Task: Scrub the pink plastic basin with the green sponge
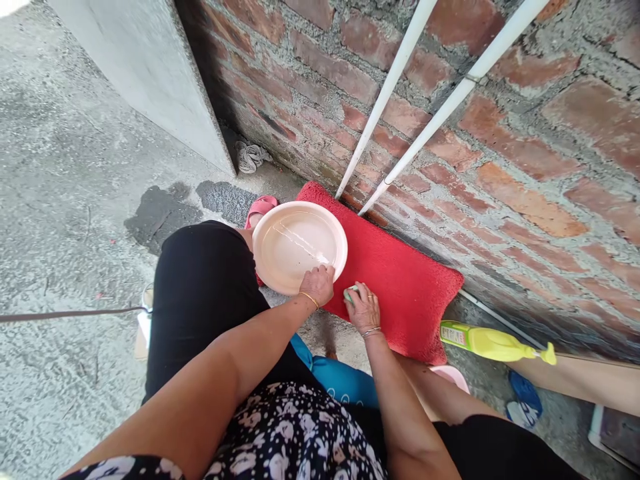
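My left hand (319,283) is closed over the near right rim of a pale pink basin (265,267), whose inside has a wet sheen. The basin sits beside and partly over the left end of a red mat (400,267) with fuzzy edges. On the near edge of that mat, my right hand (363,310) is closed around a small green thing (350,293). Most of it is hidden under the fingers, and its kind cannot be made out.
A yellow bottle (495,343) lies right of the mat. Two white pipes (430,127) run down the brick wall (500,167). A grey slab (150,73) and a crumpled cloth (251,157) are at the back left. A blue slipper (525,400) lies at right.
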### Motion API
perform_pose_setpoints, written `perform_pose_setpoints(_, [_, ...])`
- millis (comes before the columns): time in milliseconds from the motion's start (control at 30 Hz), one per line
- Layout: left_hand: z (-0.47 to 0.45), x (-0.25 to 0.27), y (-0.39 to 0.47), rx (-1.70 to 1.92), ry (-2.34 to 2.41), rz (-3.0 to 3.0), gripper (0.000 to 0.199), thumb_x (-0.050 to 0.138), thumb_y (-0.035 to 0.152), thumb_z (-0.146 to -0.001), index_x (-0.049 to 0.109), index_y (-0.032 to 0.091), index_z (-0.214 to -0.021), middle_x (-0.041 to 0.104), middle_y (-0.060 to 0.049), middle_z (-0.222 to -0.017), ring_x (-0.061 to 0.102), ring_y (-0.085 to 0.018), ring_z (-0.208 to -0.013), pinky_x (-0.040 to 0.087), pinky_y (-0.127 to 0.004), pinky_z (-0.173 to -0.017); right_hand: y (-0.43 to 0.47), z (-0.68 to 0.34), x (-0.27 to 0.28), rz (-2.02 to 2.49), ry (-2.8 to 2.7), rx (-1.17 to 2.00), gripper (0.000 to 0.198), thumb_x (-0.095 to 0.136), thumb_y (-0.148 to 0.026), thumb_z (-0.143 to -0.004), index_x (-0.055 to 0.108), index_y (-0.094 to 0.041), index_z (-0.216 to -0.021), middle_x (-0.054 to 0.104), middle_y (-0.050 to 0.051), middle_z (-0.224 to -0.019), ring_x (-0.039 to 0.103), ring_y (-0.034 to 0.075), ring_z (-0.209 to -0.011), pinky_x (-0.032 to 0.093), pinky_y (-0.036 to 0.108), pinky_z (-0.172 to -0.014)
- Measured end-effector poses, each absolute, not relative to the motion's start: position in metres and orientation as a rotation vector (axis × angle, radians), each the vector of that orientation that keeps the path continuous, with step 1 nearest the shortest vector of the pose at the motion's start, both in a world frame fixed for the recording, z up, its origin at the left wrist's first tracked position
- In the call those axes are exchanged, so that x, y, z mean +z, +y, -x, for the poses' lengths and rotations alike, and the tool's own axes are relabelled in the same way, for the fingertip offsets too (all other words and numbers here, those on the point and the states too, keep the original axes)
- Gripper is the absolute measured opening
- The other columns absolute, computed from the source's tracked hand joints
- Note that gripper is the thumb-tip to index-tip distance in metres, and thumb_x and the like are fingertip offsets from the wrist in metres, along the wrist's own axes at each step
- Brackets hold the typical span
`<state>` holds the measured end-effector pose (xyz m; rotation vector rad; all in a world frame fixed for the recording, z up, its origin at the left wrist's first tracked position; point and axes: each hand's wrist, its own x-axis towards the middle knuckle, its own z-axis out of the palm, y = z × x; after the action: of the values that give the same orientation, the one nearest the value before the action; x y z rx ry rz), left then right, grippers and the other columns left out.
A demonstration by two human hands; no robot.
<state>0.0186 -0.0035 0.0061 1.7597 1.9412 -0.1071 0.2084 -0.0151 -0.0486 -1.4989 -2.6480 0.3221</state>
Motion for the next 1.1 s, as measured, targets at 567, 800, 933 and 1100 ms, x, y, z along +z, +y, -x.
perform_pose_setpoints(567, [-0.019,0.009,-0.003,-0.157,1.945,-1.758,0.031,0.033,0.016,-0.083,0.045,0.017,-0.112,0.052,-0.014,-0.105,0.051,-0.022,-0.097,0.040,-0.037,-0.081,-0.035,-0.308,-0.061,2.422,-1.504,-0.194,0.068,0.049,-0.058,-0.077,0.041,-0.019,-0.132,0.044,0.020,-0.123,0.043,0.036,-0.111,0.038,0.046,-0.079])
perform_pose_setpoints(800, [-0.020,0.009,-0.002,-0.140,1.947,-1.755,0.030,0.034,0.015,-0.082,0.045,0.017,-0.111,0.052,-0.013,-0.104,0.051,-0.022,-0.096,0.040,-0.036,-0.080,-0.038,-0.311,-0.077,2.372,-1.512,-0.164,0.056,0.037,-0.045,-0.085,0.036,-0.021,-0.136,0.044,0.019,-0.121,0.046,0.033,-0.107,0.039,0.043,-0.080])
perform_pose_setpoints(933, [-0.019,0.008,-0.003,-0.109,1.945,-1.756,0.029,0.035,0.016,-0.083,0.045,0.017,-0.110,0.051,-0.013,-0.104,0.051,-0.022,-0.094,0.040,-0.036,-0.079,-0.001,-0.294,-0.077,2.353,-1.458,-0.123,0.055,0.035,-0.041,-0.086,0.036,-0.017,-0.136,0.041,0.019,-0.124,0.044,0.032,-0.111,0.037,0.043,-0.087])
perform_pose_setpoints(1100, [-0.018,0.006,-0.004,-0.092,1.938,-1.772,0.030,0.037,0.016,-0.083,0.043,0.017,-0.112,0.051,-0.013,-0.102,0.051,-0.023,-0.094,0.040,-0.037,-0.078,0.045,-0.233,-0.076,2.065,-1.862,0.118,0.051,0.032,-0.036,-0.088,0.038,-0.016,-0.135,0.041,0.018,-0.128,0.040,0.028,-0.116,0.035,0.040,-0.091])
